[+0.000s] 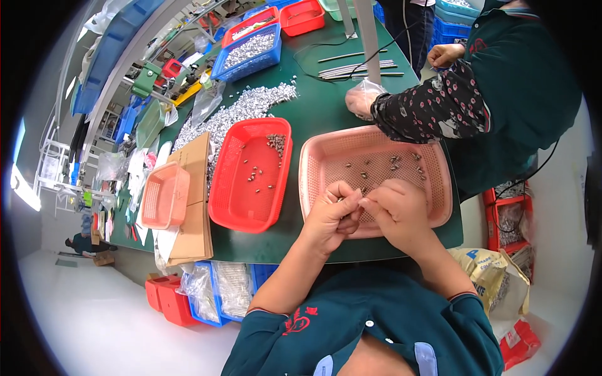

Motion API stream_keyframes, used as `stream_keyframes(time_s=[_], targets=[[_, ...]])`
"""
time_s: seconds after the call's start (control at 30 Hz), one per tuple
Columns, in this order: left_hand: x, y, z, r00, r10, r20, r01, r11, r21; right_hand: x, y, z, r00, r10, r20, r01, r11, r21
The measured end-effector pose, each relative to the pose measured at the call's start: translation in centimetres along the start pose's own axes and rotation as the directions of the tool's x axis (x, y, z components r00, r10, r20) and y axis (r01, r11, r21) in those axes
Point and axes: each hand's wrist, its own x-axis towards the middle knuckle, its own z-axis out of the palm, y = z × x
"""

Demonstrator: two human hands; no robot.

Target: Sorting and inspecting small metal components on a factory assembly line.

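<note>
My left hand [333, 214] and my right hand [399, 212] meet above the near side of a pink basket [311, 164]. The fingers of both are pinched together, tip to tip. Whatever sits between the fingertips is too small and covered to make out. On the basket's floor lie several small metal parts [395, 164], mostly toward the far right. Left of it, a red basket [219, 191] holds a cluster of similar small parts [276, 143] in its far right corner, with a few scattered in the middle.
A big heap of shiny metal pieces [251, 105] covers the table farther left. Beyond stands a blue bin [276, 53] of them. A smaller pink basket [165, 195] rests on cardboard [191, 229]. At the right, a co-worker's gloved hand [362, 100] touches the table near metal rods [357, 70].
</note>
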Motion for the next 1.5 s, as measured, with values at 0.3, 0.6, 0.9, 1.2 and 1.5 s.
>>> stream_keyframes(time_s=[0.3,0.6,0.9,1.2,1.5], targets=[[-0.3,0.6,1.8,0.986,-0.042,-0.158,0.052,0.997,0.055,-1.4,1.4,1.4,0.868,0.492,0.068,-0.47,0.769,0.434],[-0.3,0.8,1.0,0.99,-0.078,-0.12,0.075,0.997,-0.035,-0.9,1.4,1.5,0.907,0.419,0.046,-0.408,0.843,0.352],[-2.0,5.4,-5.2,0.804,0.303,-0.512,-0.356,0.934,-0.007,-1.2,1.0,1.0,0.791,0.592,0.156,-0.557,0.589,0.586],[-1.5,5.7,-5.0,0.958,0.136,-0.252,-0.167,0.98,-0.106,-1.2,1.0,1.9,0.829,0.54,0.144,-0.524,0.66,0.539],[-0.8,2.1,-1.1,0.995,-0.1,0.01,0.1,0.982,-0.161,-1.0,1.0,2.1,0.882,0.469,0.034,-0.426,0.765,0.483]])
